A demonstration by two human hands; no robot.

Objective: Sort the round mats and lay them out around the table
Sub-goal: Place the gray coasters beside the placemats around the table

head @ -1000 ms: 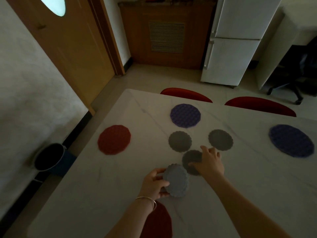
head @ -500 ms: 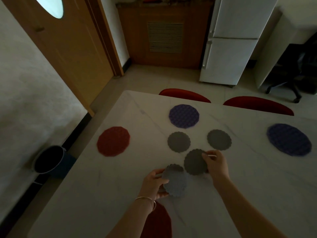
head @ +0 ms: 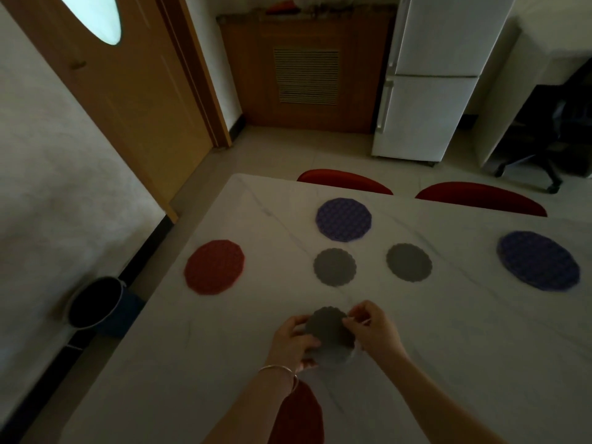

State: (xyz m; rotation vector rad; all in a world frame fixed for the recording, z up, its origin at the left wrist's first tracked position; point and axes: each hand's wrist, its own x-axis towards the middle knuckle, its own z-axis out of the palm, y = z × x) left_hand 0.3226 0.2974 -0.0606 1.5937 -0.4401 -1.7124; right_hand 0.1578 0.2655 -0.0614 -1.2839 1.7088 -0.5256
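Over the near middle of the white marble table (head: 448,331), both my hands hold a small stack of grey scalloped mats (head: 330,331). My left hand (head: 293,342) grips its left and lower edge. My right hand (head: 373,328) pinches the right edge of the top mat. Two more grey scalloped mats lie flat further out, one in the middle (head: 334,266) and one to its right (head: 409,262). A red mat (head: 214,266) lies at the left, a purple mat (head: 343,219) at the far side, another purple mat (head: 538,265) at the right, and a red mat (head: 298,415) lies under my left forearm.
Two red chair backs (head: 344,180) (head: 480,198) stand against the table's far edge. A dark bin (head: 94,301) sits on the floor at the left by the wall. Beyond are a wooden door (head: 112,91), a white fridge (head: 426,78) and an office chair (head: 544,139).
My right hand lifted the grey mat that lay near the middle, carried it toward me and set it on the grey mat in my left hand.
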